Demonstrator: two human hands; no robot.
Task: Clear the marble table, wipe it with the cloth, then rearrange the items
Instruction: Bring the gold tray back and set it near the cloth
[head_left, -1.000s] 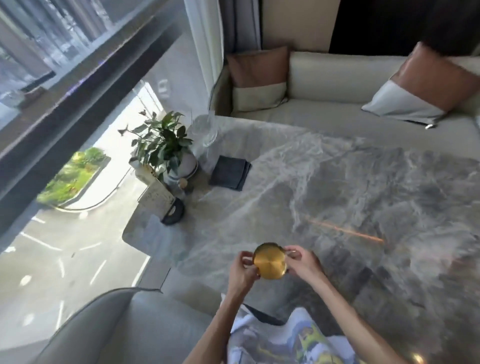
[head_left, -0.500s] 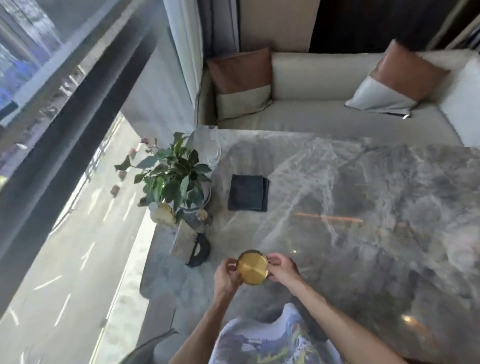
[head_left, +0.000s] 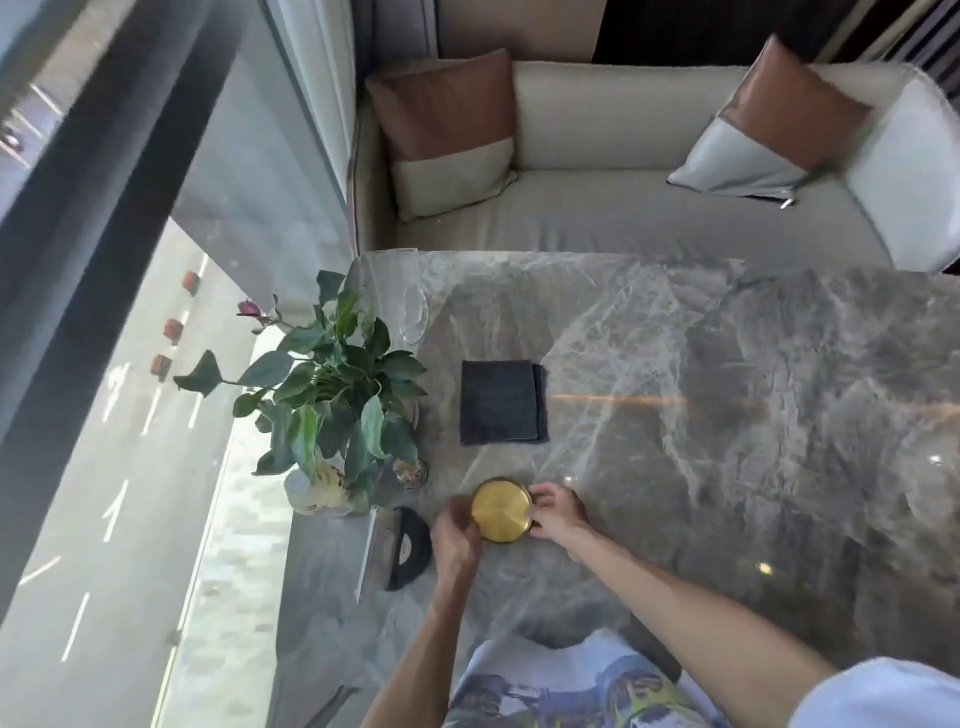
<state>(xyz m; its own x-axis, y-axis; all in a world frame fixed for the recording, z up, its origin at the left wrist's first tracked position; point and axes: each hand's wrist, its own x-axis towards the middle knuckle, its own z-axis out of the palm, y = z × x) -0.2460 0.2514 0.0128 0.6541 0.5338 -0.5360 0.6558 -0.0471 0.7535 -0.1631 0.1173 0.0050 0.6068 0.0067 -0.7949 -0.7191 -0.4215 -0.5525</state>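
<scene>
A round gold tray (head_left: 502, 510) sits low over the grey marble table (head_left: 701, 415) near its front left. My left hand (head_left: 455, 540) grips its left rim and my right hand (head_left: 557, 515) grips its right rim. A folded dark grey cloth (head_left: 502, 402) lies flat just beyond the tray. At the table's left edge stands a leafy potted plant (head_left: 332, 395), with a small glass jar (head_left: 410, 472) and a black half-round card stand (head_left: 410, 552) in front of it. A clear glass (head_left: 413, 317) stands behind the plant.
A cream sofa (head_left: 623, 208) with two brown-and-white cushions (head_left: 447, 130) runs along the table's far side. A full-height window (head_left: 130, 364) drops away directly left of the table. The marble to the right of the cloth is bare.
The view has swung and moved closer. Both hands keep hold of the gold tray, which now sits nearer the cloth and the card stand.
</scene>
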